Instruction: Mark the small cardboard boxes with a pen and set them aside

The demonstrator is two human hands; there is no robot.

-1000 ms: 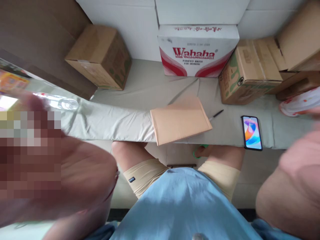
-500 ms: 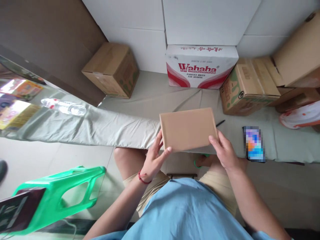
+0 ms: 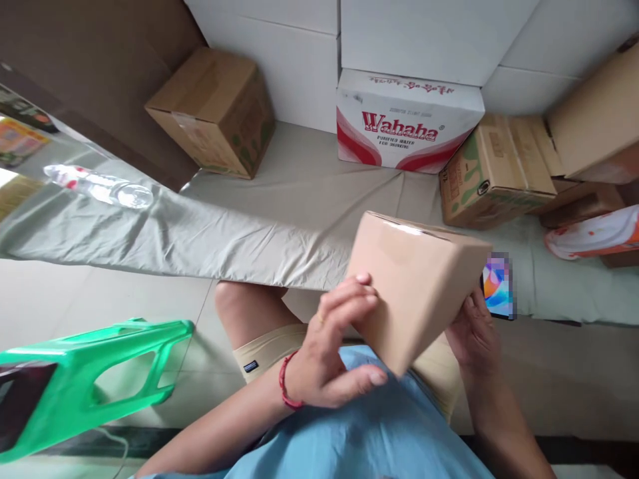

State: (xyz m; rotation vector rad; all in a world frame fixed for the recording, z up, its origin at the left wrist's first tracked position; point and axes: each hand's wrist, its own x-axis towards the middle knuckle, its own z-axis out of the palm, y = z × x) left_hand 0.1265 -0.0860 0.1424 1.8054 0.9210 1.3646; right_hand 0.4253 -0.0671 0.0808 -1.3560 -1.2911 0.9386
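A plain brown cardboard box (image 3: 402, 273) is tilted in front of my body, above the near edge of the cloth-covered bench. My right hand (image 3: 476, 332) grips it at its lower right side, with some fingers hidden behind it. The fingertips of my left hand (image 3: 339, 346), which wears a red bracelet (image 3: 287, 382), rest against the box's left face. That hand is open: its thumb points away from the box, below the other fingers. Just right of the box lies a phone (image 3: 498, 286), partly covered by the box and my right hand.
On the grey cloth (image 3: 299, 179) stand a Wahaba-style white and red carton marked Wahaha (image 3: 407, 123), a left carton (image 3: 214, 110) and a right carton (image 3: 499, 169). A plastic bottle (image 3: 100, 186) lies at left. A green stool (image 3: 74, 372) stands on the floor.
The box has been turned from a flat-on view to a tilted one, showing more sides. My left hand has let go of its corner and moved onto its face. The view has shifted slightly.
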